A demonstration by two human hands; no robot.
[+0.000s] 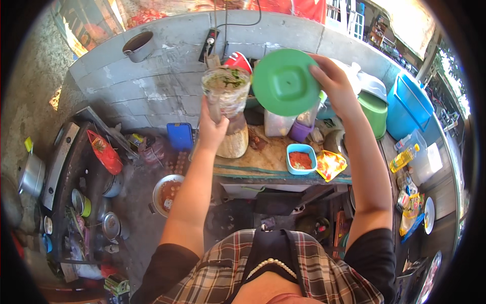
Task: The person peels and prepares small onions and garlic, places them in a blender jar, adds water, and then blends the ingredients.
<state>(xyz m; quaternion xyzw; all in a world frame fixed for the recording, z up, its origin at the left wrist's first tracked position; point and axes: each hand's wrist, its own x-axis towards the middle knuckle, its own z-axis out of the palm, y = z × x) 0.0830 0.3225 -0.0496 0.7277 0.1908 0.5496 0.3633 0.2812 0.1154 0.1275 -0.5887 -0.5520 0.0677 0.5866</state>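
My left hand (213, 129) grips the handle of a blender jar (233, 97), which sits on a worn blender base (233, 140). Chopped greens and a pale mix show through the jar's open top. In my right hand (334, 83) is a round green plastic lid (286, 104), held by its right edge beside the jar. Behind the jar, a red container (239, 60) leans near the wall. On the wooden table (258, 161) in front stand a light-blue tub (302, 169) with red paste and pale bits, and a yellow-and-red packet (331, 166).
A pan of reddish sauce (167, 195) lies lower left, partly behind my left forearm. A purple container (302, 130) stands beyond the tub. At right are a blue bucket (406, 106), a green basin (372, 114) and an oil bottle (404, 159). A power strip (209, 45) hangs on the block wall.
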